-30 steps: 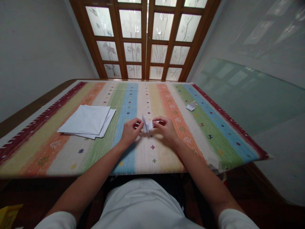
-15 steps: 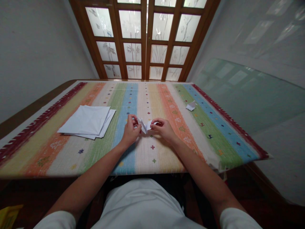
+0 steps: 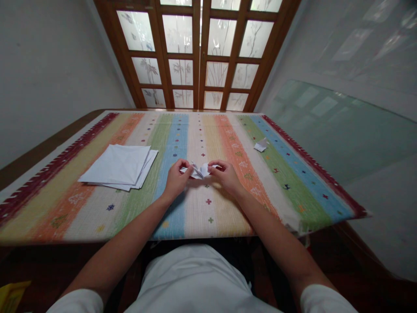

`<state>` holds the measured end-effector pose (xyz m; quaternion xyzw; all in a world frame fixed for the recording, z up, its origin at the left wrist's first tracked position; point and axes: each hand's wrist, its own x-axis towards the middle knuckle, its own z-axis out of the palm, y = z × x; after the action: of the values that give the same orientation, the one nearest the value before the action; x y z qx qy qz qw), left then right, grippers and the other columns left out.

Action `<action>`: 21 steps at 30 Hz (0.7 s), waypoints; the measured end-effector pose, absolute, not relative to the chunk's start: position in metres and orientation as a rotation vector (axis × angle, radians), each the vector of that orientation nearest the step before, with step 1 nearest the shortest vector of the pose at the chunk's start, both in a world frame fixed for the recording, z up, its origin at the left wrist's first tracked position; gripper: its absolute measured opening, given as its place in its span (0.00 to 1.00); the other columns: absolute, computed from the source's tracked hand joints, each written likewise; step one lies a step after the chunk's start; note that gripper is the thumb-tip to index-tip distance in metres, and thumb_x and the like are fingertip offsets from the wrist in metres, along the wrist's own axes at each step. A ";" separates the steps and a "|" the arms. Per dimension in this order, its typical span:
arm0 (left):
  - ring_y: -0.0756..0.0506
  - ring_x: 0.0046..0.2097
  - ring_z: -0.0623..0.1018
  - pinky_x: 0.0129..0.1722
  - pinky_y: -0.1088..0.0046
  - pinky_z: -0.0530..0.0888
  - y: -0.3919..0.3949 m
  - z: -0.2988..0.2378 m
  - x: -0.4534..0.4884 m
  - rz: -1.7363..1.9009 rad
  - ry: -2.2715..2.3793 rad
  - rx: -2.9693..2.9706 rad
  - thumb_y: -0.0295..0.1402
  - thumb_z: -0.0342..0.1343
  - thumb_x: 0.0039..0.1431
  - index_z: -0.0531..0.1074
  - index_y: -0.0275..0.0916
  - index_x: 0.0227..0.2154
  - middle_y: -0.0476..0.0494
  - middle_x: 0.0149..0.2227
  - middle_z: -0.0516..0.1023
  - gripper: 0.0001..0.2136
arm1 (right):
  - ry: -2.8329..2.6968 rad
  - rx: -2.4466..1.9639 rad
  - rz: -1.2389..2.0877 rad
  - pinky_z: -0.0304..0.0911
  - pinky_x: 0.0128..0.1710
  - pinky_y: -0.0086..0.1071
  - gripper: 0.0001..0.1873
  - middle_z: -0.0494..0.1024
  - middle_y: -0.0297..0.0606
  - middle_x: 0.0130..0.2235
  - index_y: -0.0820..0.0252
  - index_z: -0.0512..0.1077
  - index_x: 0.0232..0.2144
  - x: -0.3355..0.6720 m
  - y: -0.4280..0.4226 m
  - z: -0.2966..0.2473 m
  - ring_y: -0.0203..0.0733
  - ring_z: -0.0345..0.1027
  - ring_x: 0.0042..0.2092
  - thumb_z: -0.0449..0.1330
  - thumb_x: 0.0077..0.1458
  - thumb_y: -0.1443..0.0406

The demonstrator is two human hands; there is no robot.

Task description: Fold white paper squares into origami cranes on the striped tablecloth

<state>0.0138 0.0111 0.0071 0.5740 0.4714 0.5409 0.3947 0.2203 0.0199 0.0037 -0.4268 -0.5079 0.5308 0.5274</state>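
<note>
Between my hands is a small piece of folded white paper (image 3: 199, 172), just above the middle of the striped tablecloth. My left hand (image 3: 177, 177) pinches its left side between thumb and fingers. On the other side, my right hand (image 3: 226, 175) grips the right part the same way. The paper's two halves spread apart from a pointed lower middle. My fingers cover its outer ends, so its full shape is hidden.
A stack of white paper sheets (image 3: 115, 165) lies to the left on the striped tablecloth (image 3: 208, 217). Toward the right rests another small folded paper piece (image 3: 261, 145). Wooden doors with glass panes (image 3: 200, 56) stand beyond the table's far edge.
My left hand has turned slightly and tipped its side of the folded paper outward and flatter. My right hand has shifted a little to the right. The stack and the other piece stay put.
</note>
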 end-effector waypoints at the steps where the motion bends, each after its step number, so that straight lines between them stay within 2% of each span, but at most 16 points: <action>1: 0.50 0.30 0.77 0.28 0.75 0.79 0.011 0.008 0.013 1.369 1.197 1.460 0.41 0.66 0.58 0.70 0.39 0.31 0.48 0.34 0.76 0.13 | -1.193 -1.020 1.274 0.70 0.33 0.33 0.20 0.82 0.36 0.32 0.56 0.81 0.32 0.220 0.020 0.003 0.40 0.75 0.32 0.78 0.41 0.51; 6: 0.49 0.33 0.77 0.33 0.73 0.81 0.012 0.010 0.013 1.393 1.094 1.268 0.44 0.70 0.52 0.68 0.40 0.32 0.50 0.34 0.75 0.18 | -1.061 -0.994 1.355 0.74 0.37 0.34 0.25 0.79 0.33 0.31 0.55 0.78 0.31 0.224 0.026 -0.002 0.39 0.75 0.33 0.81 0.36 0.50; 9: 0.50 0.32 0.77 0.33 0.74 0.80 0.014 0.010 0.012 1.384 1.013 1.138 0.44 0.72 0.49 0.65 0.41 0.33 0.51 0.33 0.75 0.21 | -0.972 -0.948 1.415 0.74 0.38 0.32 0.28 0.79 0.30 0.32 0.54 0.76 0.35 0.228 0.029 -0.004 0.38 0.75 0.34 0.82 0.35 0.52; 12: 0.49 0.35 0.80 0.36 0.73 0.80 0.016 0.010 0.012 1.369 0.977 1.090 0.42 0.73 0.47 0.66 0.41 0.36 0.48 0.38 0.79 0.22 | -0.937 -0.915 1.471 0.73 0.37 0.31 0.31 0.82 0.32 0.37 0.52 0.78 0.40 0.230 0.029 -0.002 0.38 0.76 0.36 0.83 0.33 0.54; 17: 0.45 0.41 0.82 0.39 0.70 0.79 0.015 0.010 0.010 1.315 0.983 1.180 0.41 0.72 0.48 0.71 0.39 0.32 0.38 0.48 0.85 0.17 | -1.045 -0.968 1.551 0.71 0.35 0.31 0.23 0.84 0.35 0.34 0.56 0.83 0.33 0.227 0.026 -0.002 0.38 0.75 0.35 0.82 0.35 0.54; 21: 0.44 0.39 0.83 0.40 0.69 0.78 0.012 0.010 0.009 1.229 1.051 1.366 0.39 0.70 0.53 0.81 0.38 0.37 0.40 0.43 0.86 0.12 | -1.096 -1.019 1.537 0.70 0.32 0.31 0.22 0.83 0.36 0.31 0.59 0.83 0.31 0.227 0.025 -0.005 0.37 0.74 0.32 0.82 0.36 0.54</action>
<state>0.0089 0.0119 0.0103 0.5623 0.4326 0.5061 0.4904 0.2268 0.0251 -0.0054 -0.4172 -0.4489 0.6295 0.4776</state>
